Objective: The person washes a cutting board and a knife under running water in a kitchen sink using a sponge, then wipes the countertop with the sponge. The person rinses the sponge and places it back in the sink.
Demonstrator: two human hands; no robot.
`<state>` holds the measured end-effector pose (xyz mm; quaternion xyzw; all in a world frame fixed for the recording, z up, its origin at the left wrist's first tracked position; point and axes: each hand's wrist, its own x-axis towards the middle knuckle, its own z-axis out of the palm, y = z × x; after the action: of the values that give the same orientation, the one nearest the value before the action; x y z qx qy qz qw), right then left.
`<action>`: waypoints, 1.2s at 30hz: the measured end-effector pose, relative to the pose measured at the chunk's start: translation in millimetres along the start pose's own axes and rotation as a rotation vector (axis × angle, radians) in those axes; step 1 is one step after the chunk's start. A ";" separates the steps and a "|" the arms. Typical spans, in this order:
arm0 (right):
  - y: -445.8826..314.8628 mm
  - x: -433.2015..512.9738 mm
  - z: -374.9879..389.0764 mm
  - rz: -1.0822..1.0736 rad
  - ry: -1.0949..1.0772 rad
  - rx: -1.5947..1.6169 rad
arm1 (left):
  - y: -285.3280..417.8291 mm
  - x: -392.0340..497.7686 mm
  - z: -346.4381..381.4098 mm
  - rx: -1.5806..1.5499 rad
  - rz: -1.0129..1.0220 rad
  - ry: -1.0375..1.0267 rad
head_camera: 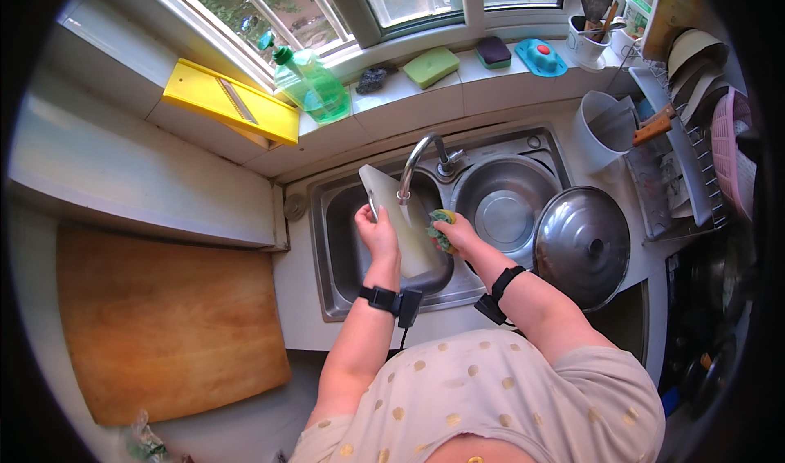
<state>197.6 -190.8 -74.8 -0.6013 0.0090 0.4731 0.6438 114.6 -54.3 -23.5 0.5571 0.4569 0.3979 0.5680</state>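
Note:
My left hand (377, 233) grips the handle edge of a white plastic cutting board (412, 253), which stands tilted in the left basin (343, 236) of a steel double sink. Water falls from the curved chrome faucet (419, 149) onto the board's face. In my right hand (460, 233) is a green and yellow scrubbing sponge (438, 230), held just right of the board. Whether the sponge touches the board I cannot tell. A round metal pan (506, 215) sits in the right basin.
A large metal lid (582, 248) leans at the sink's right side. Beyond it stand a white container with knives (595, 126) and a dish rack (693, 156). A wooden board (172, 322) lies left. The sill holds a yellow grater (230, 102), a green pump bottle (313, 86) and sponges (431, 67).

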 end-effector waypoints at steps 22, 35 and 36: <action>0.6 25.7 -42.2 0.070 0.007 0.484 | 12.3 42.5 47.6 -0.463 -0.251 -0.121; -88.9 82.1 -58.9 -0.164 0.083 0.623 | -24.6 38.4 39.4 -0.328 -0.256 -0.236; -88.4 84.1 -59.5 -0.168 0.106 0.604 | -21.0 35.6 29.2 -0.308 -0.284 -0.254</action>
<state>332.0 -172.0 -72.3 -0.4053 0.1332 0.3623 0.8287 150.9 -29.2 -48.2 0.4396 0.3897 0.3058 0.7492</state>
